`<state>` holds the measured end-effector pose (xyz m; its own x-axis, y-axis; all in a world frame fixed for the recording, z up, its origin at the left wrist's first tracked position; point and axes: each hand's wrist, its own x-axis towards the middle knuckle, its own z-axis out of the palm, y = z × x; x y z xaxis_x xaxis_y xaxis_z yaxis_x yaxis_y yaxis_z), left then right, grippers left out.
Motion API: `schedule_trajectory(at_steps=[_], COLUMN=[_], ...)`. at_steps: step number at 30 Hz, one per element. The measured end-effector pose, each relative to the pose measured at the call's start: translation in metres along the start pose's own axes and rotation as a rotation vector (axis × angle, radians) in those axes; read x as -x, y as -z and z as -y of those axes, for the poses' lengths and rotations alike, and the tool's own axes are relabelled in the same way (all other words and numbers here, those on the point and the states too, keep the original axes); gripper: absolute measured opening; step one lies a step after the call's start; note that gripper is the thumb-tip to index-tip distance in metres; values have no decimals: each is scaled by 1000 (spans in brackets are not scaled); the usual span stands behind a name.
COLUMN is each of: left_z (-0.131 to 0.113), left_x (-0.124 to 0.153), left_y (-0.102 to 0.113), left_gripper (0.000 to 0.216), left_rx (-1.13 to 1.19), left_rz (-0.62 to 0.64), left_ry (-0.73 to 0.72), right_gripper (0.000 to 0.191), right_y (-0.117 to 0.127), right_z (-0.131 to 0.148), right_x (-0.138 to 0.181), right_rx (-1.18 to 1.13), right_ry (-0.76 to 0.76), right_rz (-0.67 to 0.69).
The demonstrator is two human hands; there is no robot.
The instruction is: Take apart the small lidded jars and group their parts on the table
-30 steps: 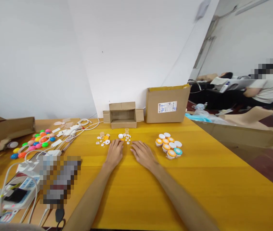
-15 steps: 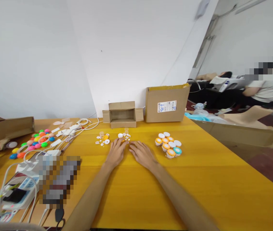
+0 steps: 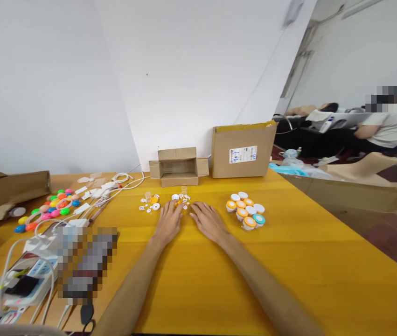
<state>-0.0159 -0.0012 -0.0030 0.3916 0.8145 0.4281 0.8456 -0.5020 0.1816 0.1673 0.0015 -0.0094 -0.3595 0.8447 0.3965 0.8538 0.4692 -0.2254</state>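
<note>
My left hand rests palm down on the table with its fingers stretched out, the tips at a group of small plastic parts. In that group are a white disc, small white pieces, a yellow piece by the fingertips and a clear cup. My right hand lies just to the right, fingers extended and slightly apart, tips close to the same parts. To the left is a second group with a yellow ring, a white ring and a clear cup.
Several capped round containers with orange, white and teal tops stand at right. Behind are an open small carton and a closed box. Colourful balls, cables and a power strip occupy the left. A person sits beyond.
My right hand has shifted slightly to the right, away from the left hand. The small white and yellow parts between the fingertips show more clearly.
</note>
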Motion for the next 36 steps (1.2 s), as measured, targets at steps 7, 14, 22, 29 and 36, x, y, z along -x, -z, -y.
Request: schedule_trajectory(at_steps=[7, 14, 22, 29, 36], left_z=[6, 4, 0, 2, 3], left_x=[1, 0, 0, 0, 1], left_y=[-5, -3, -2, -4, -5], left_gripper=[36, 34, 33, 32, 32], left_rx=[39, 50, 7, -3, 5], left_rz=[-62, -55, 28, 35, 21], left_ry=[21, -79, -99, -70, -64], right_gripper=[38, 45, 49, 46, 42], right_y=[-18, -43, -45, -47, -36], right_z=[-18, -35, -32, -32, -25], right_x=[-29, -67, -84, -74, -40], right_rx=[-205, -531, -534, -539, -252], right_ry=[-86, -99, -135, -119, -99], right_rz=[-43, -144, -123, -164, -202])
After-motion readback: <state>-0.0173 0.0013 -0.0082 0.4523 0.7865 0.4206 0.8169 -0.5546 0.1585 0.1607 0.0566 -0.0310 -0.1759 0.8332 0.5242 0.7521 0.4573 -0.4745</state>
